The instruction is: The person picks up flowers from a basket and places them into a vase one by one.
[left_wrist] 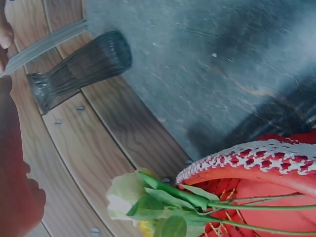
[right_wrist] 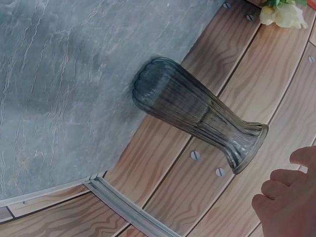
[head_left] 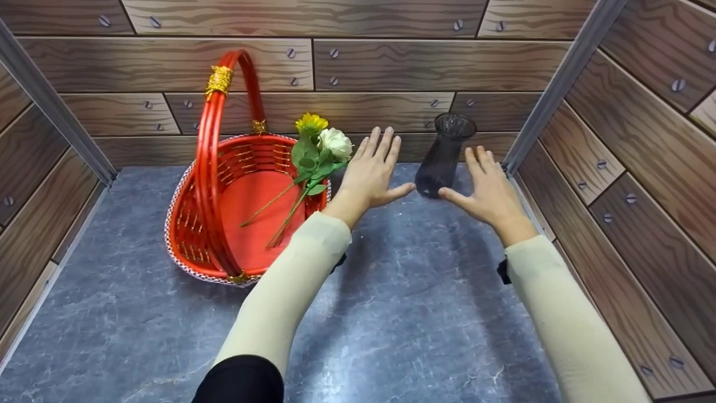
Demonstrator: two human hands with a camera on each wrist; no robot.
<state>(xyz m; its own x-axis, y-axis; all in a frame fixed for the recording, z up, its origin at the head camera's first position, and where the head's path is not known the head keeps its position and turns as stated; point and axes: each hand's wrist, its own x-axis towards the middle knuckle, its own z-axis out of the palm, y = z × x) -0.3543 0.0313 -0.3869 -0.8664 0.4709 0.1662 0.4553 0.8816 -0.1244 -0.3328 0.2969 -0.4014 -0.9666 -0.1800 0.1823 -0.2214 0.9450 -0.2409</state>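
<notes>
On the table (head_left: 391, 313) we see a red basket (head_left: 182, 235) at left, a white rose (head_left: 335, 143) and a yellow flower (head_left: 311, 123) resting across its rim, stems inside. Farther right, a dark glass vase (head_left: 440, 159) stands upright between the left hand (head_left: 372, 173) and right hand (head_left: 491, 187), each grip spread apart, fingers straight.

We count one left grip (head_left: 370, 174) and one right grip (head_left: 492, 193), two hands in all, and two pale sleeves (head_left: 288, 291). We see one vase (head_left: 436, 165), one basket (head_left: 246, 196) with one arched handle (head_left: 207, 151), and two flowers: one yellow bloom (head_left: 310, 122), one white bloom (head_left: 335, 143). Around one table (head_left: 391, 280), we number three plank-patterned walls (head_left: 403, 64) and two upright corner strips (head_left: 561, 84).
</notes>
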